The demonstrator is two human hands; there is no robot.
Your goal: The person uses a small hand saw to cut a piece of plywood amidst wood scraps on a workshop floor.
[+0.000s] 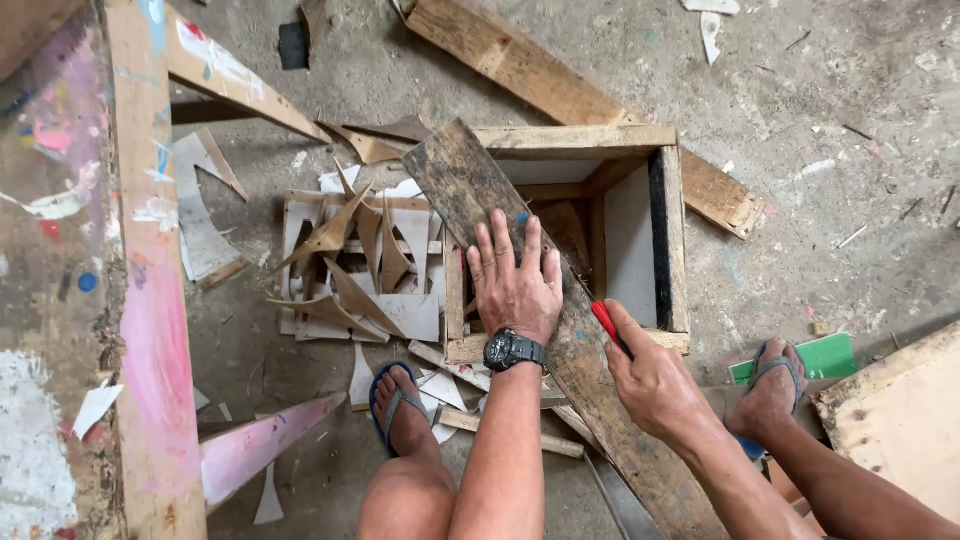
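Your left hand (pixel 513 285) presses flat, fingers spread, on a dark plank (pixel 520 300) lying across a wooden box (pixel 600 240). Your right hand (pixel 655 385) grips a red pencil (pixel 608 325), tip hidden at the plank's edge.

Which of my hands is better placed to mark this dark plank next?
Probably the right hand: it grips the red pencil with its tip at the dark plank. The left hand lies flat on the plank over the wooden box, pinning it.
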